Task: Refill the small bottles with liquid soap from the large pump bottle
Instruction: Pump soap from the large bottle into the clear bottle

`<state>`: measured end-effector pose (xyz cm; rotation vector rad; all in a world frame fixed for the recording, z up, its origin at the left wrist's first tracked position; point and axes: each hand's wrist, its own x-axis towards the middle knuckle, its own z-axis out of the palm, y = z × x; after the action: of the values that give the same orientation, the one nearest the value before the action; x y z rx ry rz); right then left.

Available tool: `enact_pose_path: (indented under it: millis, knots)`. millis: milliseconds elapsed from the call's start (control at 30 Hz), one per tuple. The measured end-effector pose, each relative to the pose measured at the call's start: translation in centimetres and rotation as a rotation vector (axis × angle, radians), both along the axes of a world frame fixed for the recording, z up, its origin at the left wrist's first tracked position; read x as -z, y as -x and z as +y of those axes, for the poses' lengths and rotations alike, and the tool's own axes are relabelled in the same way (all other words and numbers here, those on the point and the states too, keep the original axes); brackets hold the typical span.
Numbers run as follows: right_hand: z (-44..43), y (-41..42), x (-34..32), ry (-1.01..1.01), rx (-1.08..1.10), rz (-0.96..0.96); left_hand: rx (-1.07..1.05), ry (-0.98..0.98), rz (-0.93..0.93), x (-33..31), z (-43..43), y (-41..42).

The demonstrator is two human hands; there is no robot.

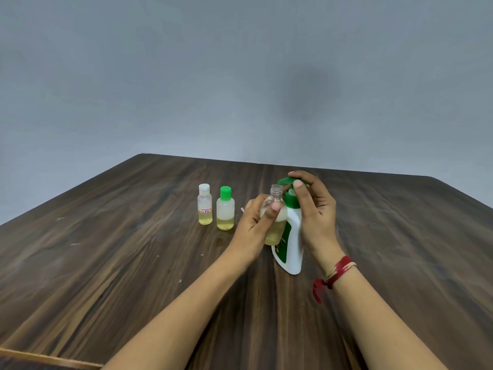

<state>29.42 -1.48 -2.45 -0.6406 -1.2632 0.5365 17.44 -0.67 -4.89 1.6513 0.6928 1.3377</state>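
Note:
A large white pump bottle (293, 244) with a green pump head stands on the dark wooden table (133, 263). My right hand (314, 206) curls over the pump head from above. My left hand (253, 225) grips a small clear uncapped bottle (274, 206), holding its open neck just under the pump's spout; yellowish liquid fills its lower part. To the left stand two small capped bottles, each partly filled with yellow liquid: one with a white cap (205, 205) and one with a green cap (225, 209).
A grey wall rises behind the table's far edge. A red thread band circles my right wrist (338, 271). A pale strip runs along the table's near left edge (40, 357).

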Motion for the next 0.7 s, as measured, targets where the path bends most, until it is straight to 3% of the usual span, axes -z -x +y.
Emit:
enact_pose_path:
  millis: [700]
  knots:
    - [0.11, 0.08, -0.05, 0.0, 0.005, 0.0, -0.018, 0.009, -0.006, -0.07, -0.07, -0.05]
